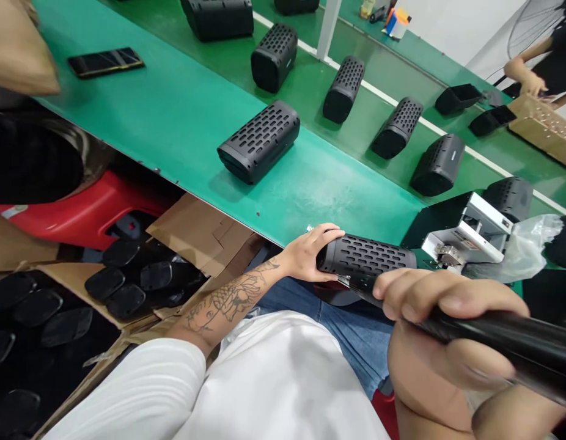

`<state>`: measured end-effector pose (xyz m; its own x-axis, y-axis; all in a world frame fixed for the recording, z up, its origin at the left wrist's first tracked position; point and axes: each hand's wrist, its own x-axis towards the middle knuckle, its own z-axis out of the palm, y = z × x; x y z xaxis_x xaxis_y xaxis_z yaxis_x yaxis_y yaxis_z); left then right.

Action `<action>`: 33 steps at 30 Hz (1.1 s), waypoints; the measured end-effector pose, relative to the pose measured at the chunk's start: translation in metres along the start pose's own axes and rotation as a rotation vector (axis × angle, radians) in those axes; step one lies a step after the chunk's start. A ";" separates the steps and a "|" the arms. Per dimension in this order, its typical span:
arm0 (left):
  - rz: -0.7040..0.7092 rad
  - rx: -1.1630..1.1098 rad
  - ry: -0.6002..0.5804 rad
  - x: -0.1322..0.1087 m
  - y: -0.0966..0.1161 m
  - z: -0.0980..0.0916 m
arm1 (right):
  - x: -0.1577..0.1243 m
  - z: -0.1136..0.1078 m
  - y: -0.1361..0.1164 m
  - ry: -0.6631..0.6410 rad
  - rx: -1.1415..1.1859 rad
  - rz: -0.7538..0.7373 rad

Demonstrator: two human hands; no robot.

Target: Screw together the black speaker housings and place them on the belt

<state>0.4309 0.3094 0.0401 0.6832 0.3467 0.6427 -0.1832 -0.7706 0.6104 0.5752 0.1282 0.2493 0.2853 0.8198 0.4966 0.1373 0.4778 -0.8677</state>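
Observation:
My left hand (310,252) is wrapped round the near end of a black perforated speaker shell (368,255), holding it at the edge of the green table (173,122) over my lap. My right hand (443,330) is closed round the black handle of a long tool (516,342), probably a powered screwdriver. The tool's tip (345,281) touches the underside of the shell. A second, identical shell (260,140) lies alone on the table farther out.
Several more shells (342,88) sit along the darker green conveyor (310,91) behind. A phone (105,61) lies at the table's left. A cardboard box of black end caps (104,284) stands at my lower left. A grey fixture (466,235) is on the right. Another person's hand (533,82) works at far right.

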 end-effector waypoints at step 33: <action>-0.098 -0.063 -0.055 0.005 0.009 0.005 | 0.057 0.034 0.041 -0.389 0.035 -0.061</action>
<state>0.4365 0.3018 0.0463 0.7378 0.3875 0.5527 -0.1559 -0.6988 0.6981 0.5645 0.2057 0.2427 -0.1042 0.8449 0.5246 0.1086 0.5340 -0.8385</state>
